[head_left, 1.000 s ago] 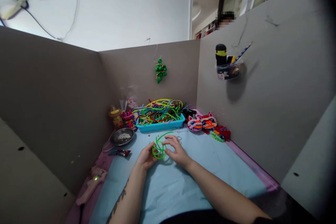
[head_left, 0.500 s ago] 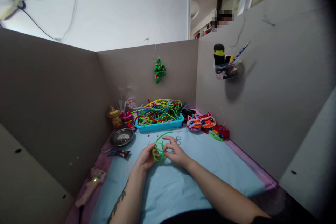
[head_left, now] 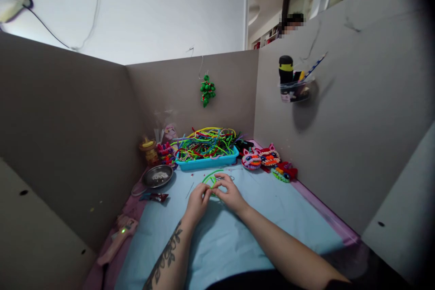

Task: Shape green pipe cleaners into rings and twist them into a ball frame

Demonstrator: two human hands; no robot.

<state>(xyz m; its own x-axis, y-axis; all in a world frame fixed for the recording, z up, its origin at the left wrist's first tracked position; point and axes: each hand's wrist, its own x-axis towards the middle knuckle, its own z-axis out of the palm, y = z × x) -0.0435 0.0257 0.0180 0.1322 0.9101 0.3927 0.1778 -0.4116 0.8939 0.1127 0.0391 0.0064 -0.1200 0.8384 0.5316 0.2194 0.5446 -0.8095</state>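
Observation:
Over the blue cloth point(head_left: 234, 240), my left hand point(head_left: 197, 201) and my right hand point(head_left: 229, 195) meet, fingertips almost touching. Both pinch a bent bright green pipe cleaner point(head_left: 210, 174). One end of it arcs up and to the right beyond the fingers; my hands cover much of the looped part. Just behind my right hand show the metal finger rings of what look like scissors point(head_left: 232, 178). A thin needle-like stick point(head_left: 190, 190) lies to the left of my left hand.
A blue tray point(head_left: 207, 163) heaped with coloured pipe cleaners stands at the back. Left are a metal dish point(head_left: 157, 176) with white bits, a dark red packet point(head_left: 158, 197) and a pink glue gun point(head_left: 117, 244). Fuzzy colourful figures point(head_left: 251, 159) sit right. Grey panels point(head_left: 190, 95) enclose the table.
My left hand has turned over, back now upward, and its fingers have come to my right fingertips. The green loop, plainly visible before, is now mostly covered.

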